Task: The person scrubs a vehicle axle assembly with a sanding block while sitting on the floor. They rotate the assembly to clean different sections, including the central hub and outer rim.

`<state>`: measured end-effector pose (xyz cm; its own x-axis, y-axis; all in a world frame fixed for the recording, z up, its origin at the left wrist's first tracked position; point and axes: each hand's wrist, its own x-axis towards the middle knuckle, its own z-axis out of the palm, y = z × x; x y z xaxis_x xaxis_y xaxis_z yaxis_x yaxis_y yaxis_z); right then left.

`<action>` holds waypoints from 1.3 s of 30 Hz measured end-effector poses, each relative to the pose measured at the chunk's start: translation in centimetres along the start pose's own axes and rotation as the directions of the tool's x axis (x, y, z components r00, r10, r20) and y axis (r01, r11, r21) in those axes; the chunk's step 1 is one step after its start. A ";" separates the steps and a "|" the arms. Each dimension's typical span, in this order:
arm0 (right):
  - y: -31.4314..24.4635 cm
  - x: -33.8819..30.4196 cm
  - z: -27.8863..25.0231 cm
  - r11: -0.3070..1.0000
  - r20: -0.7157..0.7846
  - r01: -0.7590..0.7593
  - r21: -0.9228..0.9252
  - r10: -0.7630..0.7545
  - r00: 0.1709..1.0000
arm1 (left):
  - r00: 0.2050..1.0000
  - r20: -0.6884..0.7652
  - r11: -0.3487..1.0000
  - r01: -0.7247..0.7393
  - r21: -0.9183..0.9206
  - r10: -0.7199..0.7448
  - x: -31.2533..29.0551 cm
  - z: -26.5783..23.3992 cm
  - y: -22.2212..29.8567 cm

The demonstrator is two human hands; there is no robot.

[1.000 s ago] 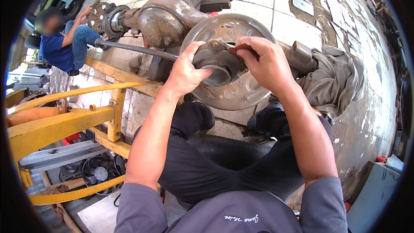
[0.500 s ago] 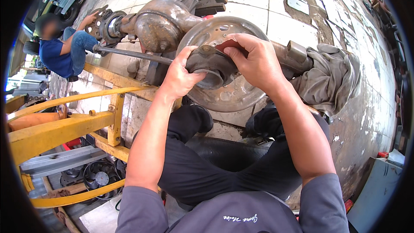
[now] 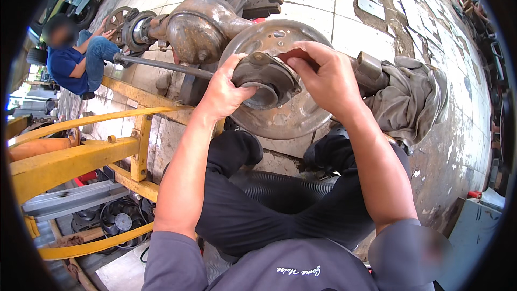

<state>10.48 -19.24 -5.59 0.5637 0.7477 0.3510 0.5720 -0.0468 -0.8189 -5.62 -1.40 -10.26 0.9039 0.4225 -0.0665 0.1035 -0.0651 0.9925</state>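
My left hand (image 3: 226,90) is wrapped round a dark, greasy metal flange with a round collar (image 3: 265,78), its thumb on the collar's rim. My right hand (image 3: 326,75) pinches a reddish-brown sheet that looks like sandpaper (image 3: 297,54), at the flange's upper right edge. Behind both hands stands a large, rusty, round brake backing plate (image 3: 291,121). A long steel shaft (image 3: 161,67) reaches from the left to behind my left hand; whether it joins the flange is hidden.
A rusty axle housing (image 3: 196,29) lies beyond the plate. A grey cloth (image 3: 412,99) covers its right end. Yellow metal frame bars (image 3: 81,161) stand to my left. At the far left a co-worker in blue (image 3: 72,62) crouches with hands at a wheel hub (image 3: 134,29).
The flange has turned in my left hand, and more of its face shows. My right hand has shifted slightly right with the sheet. The co-worker's hands and the round part there have moved.
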 end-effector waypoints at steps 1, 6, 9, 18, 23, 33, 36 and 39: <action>0.3 0.2 0.5 1.000 0.001 0.026 -0.015 -0.026 1.000 | 1.000 0.010 0.999 -0.015 0.042 0.014 0.0 0.1 0.1; 1.4 -0.2 -0.2 0.983 0.204 -0.063 -0.172 0.098 0.974 | 0.999 0.011 0.999 -0.048 0.023 0.047 -0.2 0.1 -0.4; 1.9 -1.3 -1.4 0.938 0.301 -0.216 -0.270 0.296 0.907 | 0.998 -0.003 0.991 -0.069 0.114 0.069 0.1 -0.1 -0.9; -0.2 0.5 0.8 0.958 0.042 0.219 -0.186 -0.215 0.976 | 1.000 0.018 0.979 -0.027 0.204 0.024 0.1 0.6 0.7; 0.3 0.1 -1.5 0.981 0.206 -0.022 -0.192 0.062 0.977 | 0.998 0.012 0.983 -0.060 0.174 0.059 0.4 0.4 -0.4; -0.5 0.2 0.5 0.963 0.097 -0.261 0.065 0.254 0.962 | 0.997 -0.002 0.987 -0.077 0.138 0.078 0.4 0.0 -0.4; 0.6 -0.8 0.4 0.931 0.119 -0.348 0.110 0.336 0.934 | 0.999 0.019 0.999 -0.035 0.020 0.035 0.7 -0.2 -0.5; 1.8 -1.9 0.4 0.913 0.162 -0.400 0.084 0.384 0.909 | 1.000 -0.016 0.996 0.021 -0.088 -0.023 0.6 -0.5 -0.7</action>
<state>10.22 -20.53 -7.93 0.6356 0.7689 -0.0688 0.2463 -0.2865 -0.9259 -5.34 -0.65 -10.95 0.8944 0.4387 -0.0873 0.0856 0.0237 0.9960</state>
